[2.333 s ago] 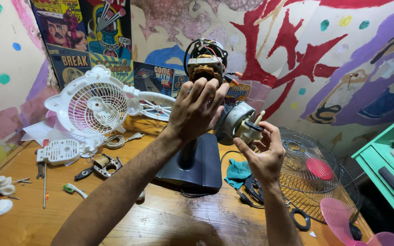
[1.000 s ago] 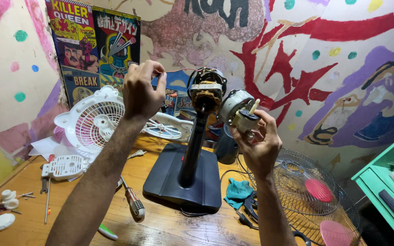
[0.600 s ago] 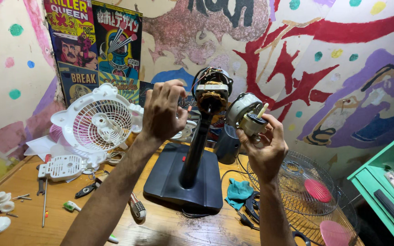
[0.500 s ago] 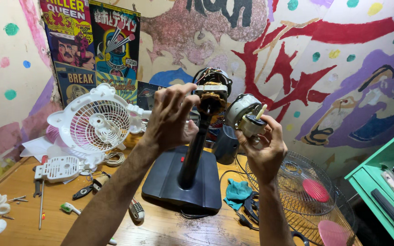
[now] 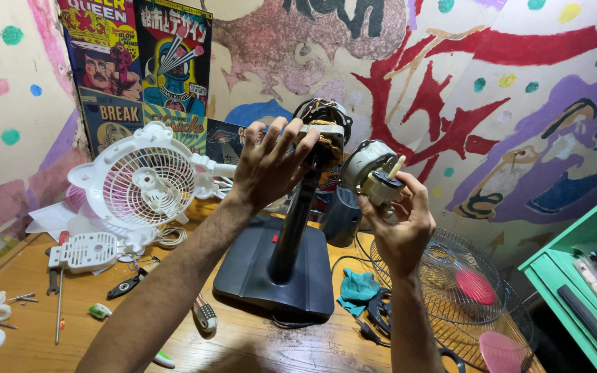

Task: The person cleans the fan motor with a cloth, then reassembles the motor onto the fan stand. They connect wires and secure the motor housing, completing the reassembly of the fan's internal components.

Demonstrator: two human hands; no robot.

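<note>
A dark grey fan stand rises from its flat base to a bare motor with copper windings at the top. My left hand is raised with fingers spread, its fingertips touching the motor's left side. My right hand holds a round grey metal motor part with a small cream pin sticking out, just right of the motor.
A small white fan stands at the left on the wooden table. A wire fan guard with pink blades lies at the right. A teal cloth, screwdrivers, pliers and white parts are scattered about. A green shelf is at far right.
My left hand swung from open air at the left back to the motor top and now touches it. My right hand stays beside the motor with the grey part.
</note>
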